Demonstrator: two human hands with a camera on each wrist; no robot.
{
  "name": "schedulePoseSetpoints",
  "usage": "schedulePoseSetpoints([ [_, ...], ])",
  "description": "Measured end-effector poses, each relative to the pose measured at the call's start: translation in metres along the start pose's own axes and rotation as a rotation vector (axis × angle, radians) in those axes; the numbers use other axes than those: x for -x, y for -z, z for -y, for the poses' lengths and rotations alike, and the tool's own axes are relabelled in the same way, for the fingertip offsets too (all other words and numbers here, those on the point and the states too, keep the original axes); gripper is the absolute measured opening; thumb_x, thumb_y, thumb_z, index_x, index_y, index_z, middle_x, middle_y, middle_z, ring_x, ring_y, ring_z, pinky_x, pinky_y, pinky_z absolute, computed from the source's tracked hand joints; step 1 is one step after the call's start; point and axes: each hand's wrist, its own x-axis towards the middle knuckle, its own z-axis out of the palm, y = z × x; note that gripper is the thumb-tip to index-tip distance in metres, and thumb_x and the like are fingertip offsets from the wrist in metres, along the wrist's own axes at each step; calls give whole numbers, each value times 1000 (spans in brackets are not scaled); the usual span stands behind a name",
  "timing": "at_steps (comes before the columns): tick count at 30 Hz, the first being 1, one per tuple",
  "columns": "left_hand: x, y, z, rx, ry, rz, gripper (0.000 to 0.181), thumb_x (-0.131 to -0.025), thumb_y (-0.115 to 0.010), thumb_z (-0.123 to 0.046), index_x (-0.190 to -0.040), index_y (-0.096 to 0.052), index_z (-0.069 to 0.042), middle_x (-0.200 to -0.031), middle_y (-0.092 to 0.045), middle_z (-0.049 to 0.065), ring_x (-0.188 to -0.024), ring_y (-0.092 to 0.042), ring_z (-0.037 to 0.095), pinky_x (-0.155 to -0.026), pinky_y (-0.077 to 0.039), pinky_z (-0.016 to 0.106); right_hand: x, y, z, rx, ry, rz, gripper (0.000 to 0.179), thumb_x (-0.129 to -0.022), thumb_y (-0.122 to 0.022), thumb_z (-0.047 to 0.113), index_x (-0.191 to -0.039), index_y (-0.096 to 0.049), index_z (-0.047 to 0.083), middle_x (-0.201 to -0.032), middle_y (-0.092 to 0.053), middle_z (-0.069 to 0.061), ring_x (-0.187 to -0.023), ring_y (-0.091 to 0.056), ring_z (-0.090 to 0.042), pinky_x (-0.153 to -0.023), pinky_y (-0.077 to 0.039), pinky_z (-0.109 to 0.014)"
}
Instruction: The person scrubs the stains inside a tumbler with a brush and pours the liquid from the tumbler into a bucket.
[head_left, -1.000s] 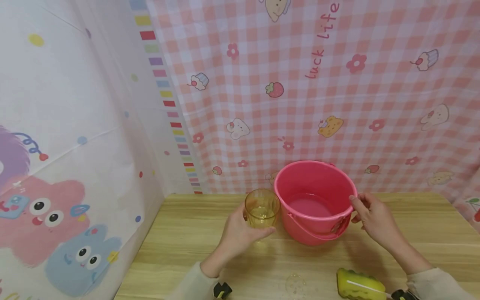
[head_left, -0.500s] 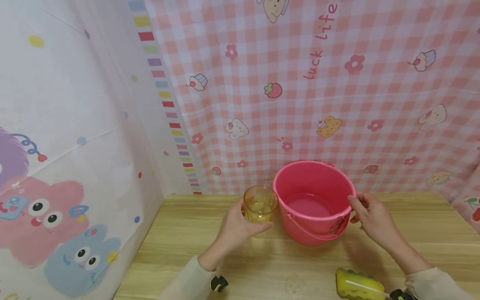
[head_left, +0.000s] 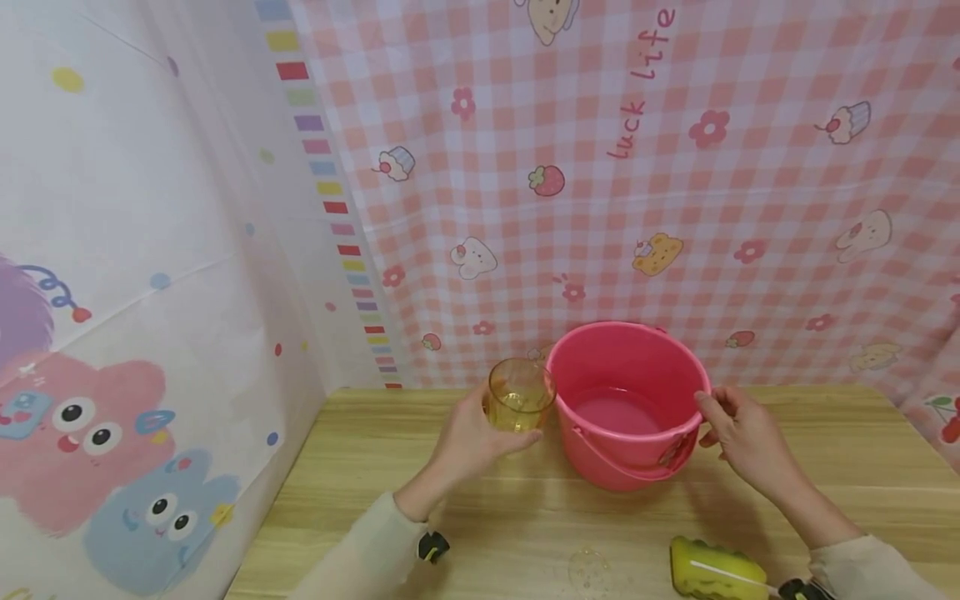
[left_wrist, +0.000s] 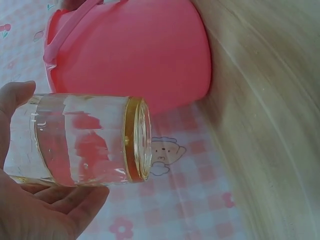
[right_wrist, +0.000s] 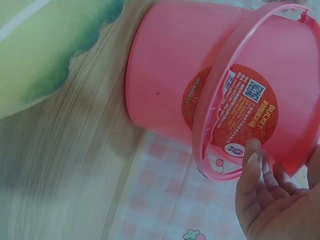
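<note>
1. Plainly, the left hand (head_left: 468, 442) has its fingers and thumb curled round the cup (head_left: 517, 404), holding it near upright, clear of the table (head_left: 360, 467).
2. The cup is just beside the bucket (head_left: 622, 454), at its 9 o'clock (12 being away from the person); whether the two touch, I cannot tell. A little clear liquid seems to lie in the cup.
3. At the bucket's 3 o'clock, the right hand (head_left: 750, 437) pinches the rim, thumb on top, fingers curled outside near the lowered handle (right_wrist: 215, 90).
4. The bucket stands on the table, with what looks like shallow liquid inside.
5. My reading of the step: the bucket is being steadied with the cup brought up to it; nothing pours.
6. Tipping the cup in would call for a slight lift toward 3 o'clock, past the rim, then a slow tilt, the right hand holding firm.
7. Farther out: sponge (head_left: 716, 568) at the bucket's 5 o'clock, wet patch (head_left: 590, 571) between 6 and 7, cloth (head_left: 495, 208) at 12.
</note>
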Motion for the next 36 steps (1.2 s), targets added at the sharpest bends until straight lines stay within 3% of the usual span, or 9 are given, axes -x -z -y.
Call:
schedulePoseSetpoints([
  [12, -14, 1, -2, 20, -60, 22, 80, -74, -97, -28, -143, -57, -19, -126, -68, -7, -112, -65, 15, -93, -58, 39, 1, 0, 0, 1, -6, 6, 48, -112, -46, 41, -121, -57, -5, -106, -70, -19, -75, -67, -19, -56, -57, -34],
  [22, -20, 0, -3, 13, -77, 13, 73, -72, -98, -27, -136, -63, -16, -119, -72, 1, -105, -66, 15, -90, -58, 39, 0, 0, 0, 1, 6, -1, 47, -113, -46, 39, -120, -58, -5, -106, -70, -20, -74, -67, -19, -56, -57, -35],
  [29, -25, 0, -7, -52, -81, 3, 72, -71, -98, -31, -132, -64, -16, -113, -70, -8, -101, -65, 14, -87, -57, 37, 1, 0, 0, 2, 2, 0, 47, -112, -46, 39, -120, -58, -5, -108, -70, -22, -75, -67, -20, -56, -57, -35],
  [36, -30, 0, -9, -102, -64, 16, 71, -71, -97, -34, -132, -64, -20, -117, -70, -7, -104, -65, 14, -92, -56, 40, 0, 0, 0, 5, -15, 12, 49, -112, -46, 42, -123, -57, -5, -110, -69, -21, -77, -67, -21, -57, -57, -35],
])
